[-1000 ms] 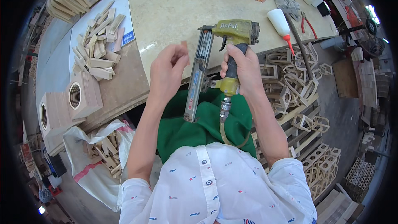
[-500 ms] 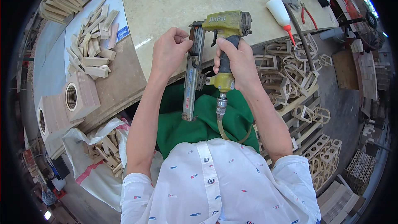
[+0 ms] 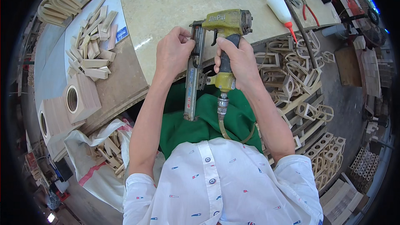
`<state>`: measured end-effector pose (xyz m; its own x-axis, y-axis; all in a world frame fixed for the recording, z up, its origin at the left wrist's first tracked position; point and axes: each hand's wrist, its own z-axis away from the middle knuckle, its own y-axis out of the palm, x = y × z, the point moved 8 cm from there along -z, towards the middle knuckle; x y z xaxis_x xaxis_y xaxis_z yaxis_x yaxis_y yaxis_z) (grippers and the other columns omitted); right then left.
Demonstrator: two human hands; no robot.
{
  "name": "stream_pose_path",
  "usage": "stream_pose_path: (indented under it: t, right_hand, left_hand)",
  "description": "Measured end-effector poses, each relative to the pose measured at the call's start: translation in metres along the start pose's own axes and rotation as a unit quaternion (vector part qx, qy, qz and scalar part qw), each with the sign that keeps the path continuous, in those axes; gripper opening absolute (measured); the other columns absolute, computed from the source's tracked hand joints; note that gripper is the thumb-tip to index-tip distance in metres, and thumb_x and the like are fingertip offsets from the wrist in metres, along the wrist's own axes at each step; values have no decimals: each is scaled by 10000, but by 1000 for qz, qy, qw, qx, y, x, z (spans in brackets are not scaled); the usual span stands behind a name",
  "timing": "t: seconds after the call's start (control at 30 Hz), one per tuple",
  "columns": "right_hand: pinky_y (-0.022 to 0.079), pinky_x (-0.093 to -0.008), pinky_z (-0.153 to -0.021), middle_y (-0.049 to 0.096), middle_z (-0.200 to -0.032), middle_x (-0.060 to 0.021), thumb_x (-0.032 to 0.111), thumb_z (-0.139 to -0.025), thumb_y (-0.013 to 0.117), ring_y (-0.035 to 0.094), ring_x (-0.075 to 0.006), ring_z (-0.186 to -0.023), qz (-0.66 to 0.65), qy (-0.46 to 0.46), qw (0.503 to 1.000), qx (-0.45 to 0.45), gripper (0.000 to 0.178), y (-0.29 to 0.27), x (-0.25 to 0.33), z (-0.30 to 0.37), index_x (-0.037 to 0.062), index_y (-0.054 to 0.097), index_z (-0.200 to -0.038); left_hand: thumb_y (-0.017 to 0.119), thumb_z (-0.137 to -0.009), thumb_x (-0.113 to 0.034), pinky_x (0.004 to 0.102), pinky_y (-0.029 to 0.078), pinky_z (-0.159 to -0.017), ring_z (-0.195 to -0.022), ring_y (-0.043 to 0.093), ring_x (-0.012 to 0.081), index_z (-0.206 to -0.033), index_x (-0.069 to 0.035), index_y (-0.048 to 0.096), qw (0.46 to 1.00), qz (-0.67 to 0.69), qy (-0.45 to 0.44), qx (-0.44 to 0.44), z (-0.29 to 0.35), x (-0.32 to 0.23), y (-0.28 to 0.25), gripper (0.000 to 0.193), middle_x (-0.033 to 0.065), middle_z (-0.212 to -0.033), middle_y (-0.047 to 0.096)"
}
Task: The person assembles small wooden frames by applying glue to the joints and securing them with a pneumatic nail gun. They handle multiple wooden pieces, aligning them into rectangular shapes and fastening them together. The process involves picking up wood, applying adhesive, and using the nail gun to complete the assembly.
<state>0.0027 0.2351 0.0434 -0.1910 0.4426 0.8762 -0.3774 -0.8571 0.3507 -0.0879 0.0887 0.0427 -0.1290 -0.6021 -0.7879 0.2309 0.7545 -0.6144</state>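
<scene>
Nail gun (image 3: 227, 24) is hanging in front of the person, over the near table edge and above the green cloth (image 3: 218, 104) on the lap, its long metal magazine (image 3: 192, 77) slanting down on the left side. Right hand (image 3: 241, 61) is gripping the dark handle, fingers wrapping round it, thumb lying near the top. Left hand (image 3: 175, 48) is touching or almost touching the upper magazine, fingers curling in and thumb pressing near them; cannot tell whether it is pinching anything. Hose (image 3: 224, 130) is running from the handle's bottom coupling toward the lap. On the table (image 3: 166, 6), wood pieces (image 3: 92, 46) are lying heaped at left, two blocks with round holes (image 3: 83, 93) are sitting nearer, and a white bottle with red nozzle (image 3: 279, 9) is lying at right beside a dark rod (image 3: 303, 37) and red pliers (image 3: 308, 10). Below, a white sack (image 3: 75, 143) is holding more wood scraps (image 3: 111, 150); wooden frames (image 3: 287, 85) are piling up at right.
</scene>
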Motion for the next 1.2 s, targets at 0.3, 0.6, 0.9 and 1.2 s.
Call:
stream_pose_path:
  t: [0.3, 0.6, 0.9, 1.2]
  right_hand:
    - [484, -285, -440, 523, -700, -46, 141, -905, 585, 549, -126, -509, -1, -1, 1000, -3, 192, -2, -2, 1, 16, 463, -984]
    - [491, -283, -439, 522, -732, -53, 149, -917, 601, 557, -130, -547, -17, -5, 1000, 10, 176, -5, -2, 1, 23, 480, -932]
    - [492, -284, -443, 534, -706, -44, 144, -911, 595, 559, -124, -524, -33, 10, 999, 4, 177, -9, -1, 2, 22, 485, -974]
    - [489, -287, -442, 539, -705, -43, 144, -913, 599, 558, -125, -525, -45, 15, 999, 13, 168, -10, -2, 2, 25, 492, -961]
  left_hand:
    - [677, -763, -153, 322, 487, -642, -691, 630, 177, -916, -1, 640, 998, -31, 41, -35, 5, -6, 7, 218, 83, -763, 657]
    - [726, -796, -158, 273, 462, -626, -677, 572, 109, -893, 5, 601, 985, 162, -46, 20, 5, 21, 22, 227, 43, -749, 613]
    - [675, -885, -212, 231, 433, -635, -717, 541, 75, -1010, -10, 590, 962, 253, -79, 56, 10, 24, 29, 252, 14, -839, 612]
    - [615, -926, -201, 239, 441, -660, -767, 542, 74, -1045, -1, 609, 944, 300, -105, 84, 10, 30, 40, 233, 9, -872, 616]
